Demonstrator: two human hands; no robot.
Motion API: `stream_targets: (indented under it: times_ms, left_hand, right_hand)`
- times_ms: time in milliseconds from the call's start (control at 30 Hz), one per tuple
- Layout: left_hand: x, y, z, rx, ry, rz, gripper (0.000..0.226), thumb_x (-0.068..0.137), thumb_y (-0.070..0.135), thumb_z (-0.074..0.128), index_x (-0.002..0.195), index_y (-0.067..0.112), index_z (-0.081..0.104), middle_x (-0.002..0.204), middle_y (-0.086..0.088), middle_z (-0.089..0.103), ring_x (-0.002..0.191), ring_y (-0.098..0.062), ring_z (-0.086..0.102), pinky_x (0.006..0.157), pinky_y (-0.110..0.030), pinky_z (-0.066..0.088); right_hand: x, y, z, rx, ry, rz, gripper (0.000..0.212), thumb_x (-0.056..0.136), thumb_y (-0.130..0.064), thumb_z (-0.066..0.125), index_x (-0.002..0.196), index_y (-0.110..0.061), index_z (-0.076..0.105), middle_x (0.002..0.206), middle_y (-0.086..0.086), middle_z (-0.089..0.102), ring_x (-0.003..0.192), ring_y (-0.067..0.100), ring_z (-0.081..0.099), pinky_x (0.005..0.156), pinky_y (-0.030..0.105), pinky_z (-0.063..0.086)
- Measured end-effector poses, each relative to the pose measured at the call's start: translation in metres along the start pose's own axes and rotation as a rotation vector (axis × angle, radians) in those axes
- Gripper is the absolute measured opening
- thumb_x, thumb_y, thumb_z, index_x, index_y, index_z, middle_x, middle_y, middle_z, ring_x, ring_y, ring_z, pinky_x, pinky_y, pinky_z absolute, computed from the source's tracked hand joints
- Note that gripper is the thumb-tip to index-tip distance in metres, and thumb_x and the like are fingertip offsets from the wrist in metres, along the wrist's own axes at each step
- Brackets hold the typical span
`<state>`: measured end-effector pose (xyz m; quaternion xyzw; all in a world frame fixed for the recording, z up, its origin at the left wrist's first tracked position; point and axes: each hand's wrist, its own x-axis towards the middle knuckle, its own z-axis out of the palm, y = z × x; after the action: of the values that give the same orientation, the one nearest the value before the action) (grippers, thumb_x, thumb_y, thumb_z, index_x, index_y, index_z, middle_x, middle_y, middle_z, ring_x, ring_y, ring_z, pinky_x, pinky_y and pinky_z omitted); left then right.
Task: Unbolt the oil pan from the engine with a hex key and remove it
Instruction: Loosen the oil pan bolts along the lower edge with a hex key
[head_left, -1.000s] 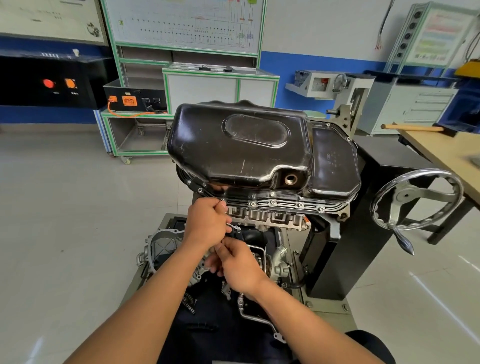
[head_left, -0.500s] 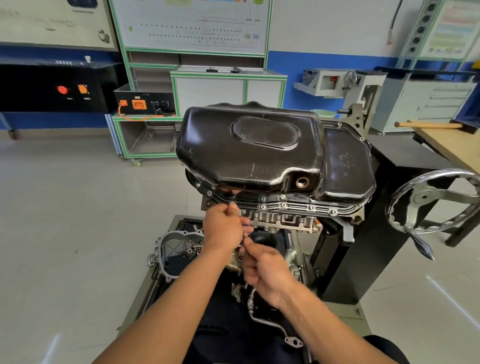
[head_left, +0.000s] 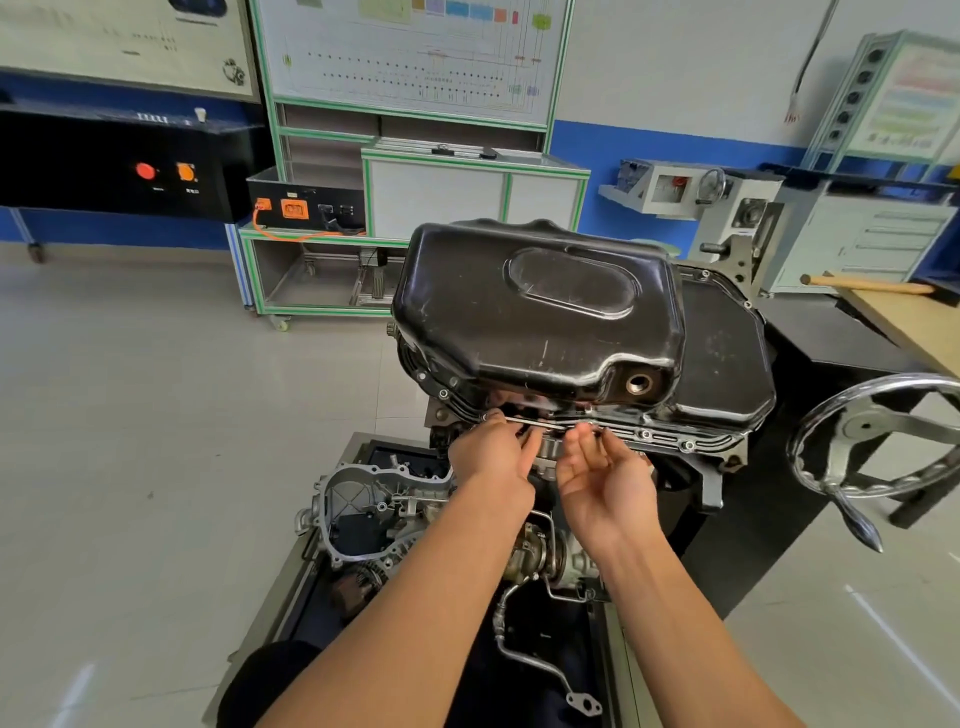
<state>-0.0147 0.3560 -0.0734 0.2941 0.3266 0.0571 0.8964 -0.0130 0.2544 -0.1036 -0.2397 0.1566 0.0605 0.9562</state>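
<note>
The black oil pan (head_left: 540, 317) sits upside-up on the engine (head_left: 722, 457), with a row of small bolts (head_left: 645, 434) along its near flange. A thin hex key (head_left: 540, 423) lies level along that flange, between my hands. My left hand (head_left: 491, 454) pinches the key's left end at a bolt near the pan's left front corner. My right hand (head_left: 605, 478), palm turned towards me, holds the key's right end in its fingertips. The bolt under the key's tip is hidden by my fingers.
A chrome handwheel (head_left: 878, 431) of the engine stand juts out at the right. Below my arms a tray holds a silver timing cover (head_left: 358, 499) and a bent pipe (head_left: 524, 649). A wooden bench (head_left: 914, 322) stands at the far right, a green-framed cart (head_left: 322, 270) behind.
Both hands rose from below the flange to its edge. My right hand turned palm-up and moved right, and the hex key now lies level between the hands. The view moved closer.
</note>
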Motion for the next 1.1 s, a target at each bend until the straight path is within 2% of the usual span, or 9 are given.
stream_targets:
  times_ms: [167,233,367,433,500,633,767,967,1100]
  left_hand:
    - [-0.004,0.002,-0.004,-0.035,-0.068,-0.033,0.016,0.101,0.004,0.053,0.086,0.003,0.059,0.092,-0.018,0.065,0.079,-0.022,0.065,0.085,-0.036,0.059]
    - [-0.005,0.005,-0.002,-0.029,-0.077,-0.031,0.013,0.101,0.005,0.053,0.09,0.001,0.059,0.099,-0.02,0.067,0.089,-0.025,0.068,0.088,-0.039,0.059]
    - [-0.016,0.01,-0.001,0.012,-0.098,-0.039,0.023,0.102,0.003,0.048,0.121,-0.004,0.06,0.12,-0.021,0.064,0.115,-0.032,0.063,0.079,-0.032,0.058]
    - [-0.019,0.01,0.0,-0.004,-0.085,-0.03,0.026,0.101,0.001,0.048,0.124,-0.003,0.059,0.122,-0.02,0.064,0.108,-0.028,0.064,0.081,-0.033,0.059]
    - [-0.018,0.007,0.001,-0.02,-0.061,-0.022,0.021,0.1,0.002,0.051,0.119,-0.001,0.06,0.114,-0.018,0.065,0.091,-0.024,0.064,0.088,-0.039,0.059]
    - [-0.015,0.004,0.005,-0.048,-0.007,-0.015,0.01,0.099,0.005,0.055,0.094,0.0,0.061,0.095,-0.013,0.063,0.076,-0.019,0.061,0.089,-0.041,0.059]
    - [-0.009,0.001,0.005,-0.049,0.039,-0.007,0.018,0.099,0.007,0.057,0.081,0.002,0.06,0.089,-0.011,0.065,0.069,-0.018,0.064,0.086,-0.04,0.06]
    - [-0.004,0.0,-0.001,-0.06,0.019,-0.016,0.015,0.098,0.009,0.061,0.084,0.005,0.061,0.088,-0.009,0.065,0.066,-0.014,0.062,0.081,-0.038,0.061]
    - [-0.004,-0.004,-0.004,-0.091,-0.005,-0.022,0.012,0.098,0.006,0.06,0.086,0.007,0.064,0.092,-0.009,0.064,0.07,-0.017,0.063,0.079,-0.035,0.062]
  right_hand:
    - [0.001,0.003,-0.001,0.016,-0.022,0.009,0.029,0.107,-0.021,0.041,0.093,-0.007,0.062,0.069,0.002,0.071,0.058,0.011,0.068,0.049,0.017,0.051]
    - [0.0,0.002,0.004,0.056,-0.031,0.017,0.03,0.107,-0.018,0.039,0.088,-0.009,0.06,0.063,0.0,0.067,0.053,0.01,0.064,0.048,0.017,0.049]
    - [-0.003,-0.002,0.019,0.157,-0.022,0.054,0.029,0.106,-0.012,0.039,0.08,-0.01,0.052,0.055,-0.001,0.055,0.048,0.009,0.05,0.051,0.018,0.042]
    - [-0.003,-0.004,0.021,0.166,-0.03,0.06,0.029,0.106,-0.013,0.039,0.078,-0.012,0.049,0.057,-0.001,0.05,0.051,0.009,0.046,0.054,0.019,0.037]
    - [-0.004,-0.004,0.017,0.086,-0.033,0.054,0.03,0.106,-0.016,0.04,0.079,-0.013,0.049,0.061,-0.002,0.049,0.054,0.009,0.045,0.053,0.018,0.036]
    - [-0.002,-0.002,0.012,-0.042,-0.01,0.007,0.029,0.107,-0.017,0.041,0.079,-0.013,0.05,0.059,-0.002,0.051,0.049,0.008,0.048,0.041,0.017,0.038]
    - [-0.002,0.003,0.009,-0.107,0.005,-0.048,0.03,0.107,-0.017,0.039,0.079,-0.014,0.048,0.059,-0.002,0.05,0.049,0.009,0.046,0.043,0.019,0.036]
    - [-0.004,0.011,-0.003,-0.219,-0.042,-0.245,0.027,0.107,-0.011,0.039,0.082,-0.015,0.049,0.059,0.0,0.055,0.052,0.011,0.05,0.049,0.022,0.036]
    - [-0.003,0.011,-0.004,-0.249,-0.048,-0.295,0.026,0.106,-0.011,0.043,0.082,-0.015,0.052,0.06,0.0,0.059,0.054,0.011,0.054,0.048,0.021,0.04]
